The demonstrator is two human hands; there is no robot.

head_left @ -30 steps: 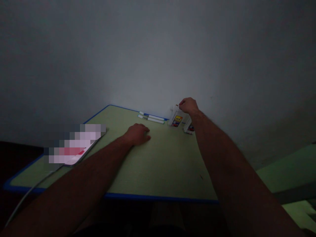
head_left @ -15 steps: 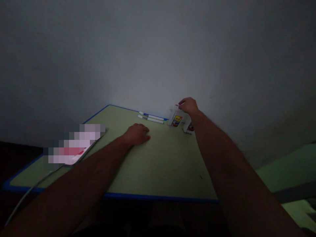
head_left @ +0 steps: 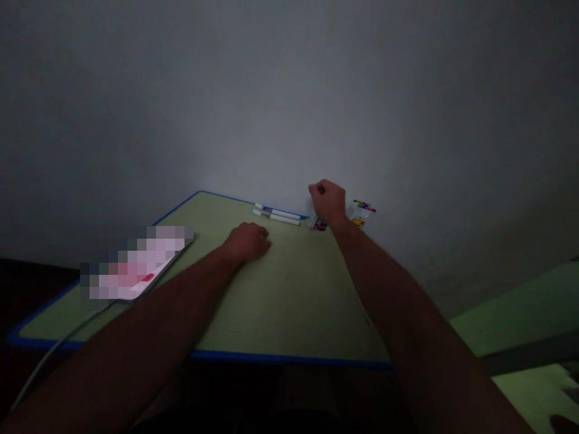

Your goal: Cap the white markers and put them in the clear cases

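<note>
My left hand rests on the pale table top with its fingers loosely spread, holding nothing. My right hand is closed at the far edge, over a clear plastic case with a printed label that it largely covers. Whatever is between its fingers is hidden. Just right of that wrist stands a second clear case, with bright multicoloured tips along its top and a yellow label. Between the hands, two white markers lie side by side along the back edge.
The table has a blue rim and stands against a grey wall. On its left lies a lit, blurred-out device with a white cable running off the front. A pale green surface is at far right.
My right hand has shifted left and a little lower, from the top of the left case to in front of it. The right case's multicoloured top now shows. My left hand has barely moved.
</note>
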